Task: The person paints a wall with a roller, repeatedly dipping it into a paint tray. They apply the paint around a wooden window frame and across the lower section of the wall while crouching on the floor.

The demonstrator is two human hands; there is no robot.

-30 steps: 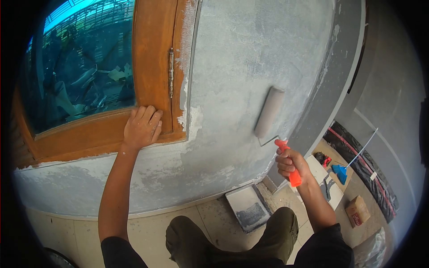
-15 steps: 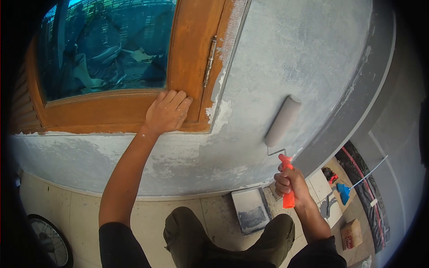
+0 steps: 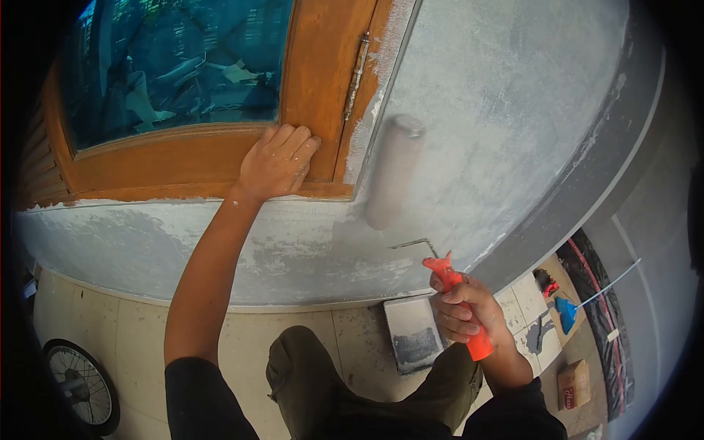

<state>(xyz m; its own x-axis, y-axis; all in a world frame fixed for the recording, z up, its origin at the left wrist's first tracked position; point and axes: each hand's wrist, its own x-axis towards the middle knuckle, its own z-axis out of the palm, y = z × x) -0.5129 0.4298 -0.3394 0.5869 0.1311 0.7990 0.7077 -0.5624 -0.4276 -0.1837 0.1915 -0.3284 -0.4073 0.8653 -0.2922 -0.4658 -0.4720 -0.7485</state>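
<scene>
My right hand (image 3: pixel 473 312) is wrapped round the red handle of a paint roller (image 3: pixel 396 172). The roller's sleeve is up at the grey wall (image 3: pixel 506 95), just right of the window, and looks blurred by motion. A bent wire joins sleeve and handle. My left hand (image 3: pixel 279 163) rests on the lower right corner of the wooden window frame (image 3: pixel 176 165), its fingers bent and close together, gripping or pressing on the wood; the fingertips are partly hidden. On the floor below the roller stands a paint tray (image 3: pixel 412 315) with pale grey paint, partly covered by my right hand and knee.
A spoked wheel (image 3: pixel 81 385) stands at the lower left. To the right lie a blue broom or dustpan head (image 3: pixel 566 315) on a thin pole, a brown carton (image 3: pixel 573 385), and black plastic sheeting (image 3: pixel 598 293) along the wall. A metal hinge (image 3: pixel 357 77) sits on the frame's right side.
The roller sleeve has swung left and up across the wall, toward the window's edge. My right hand has shifted slightly down with the handle tilted left. My left hand stays on the frame.
</scene>
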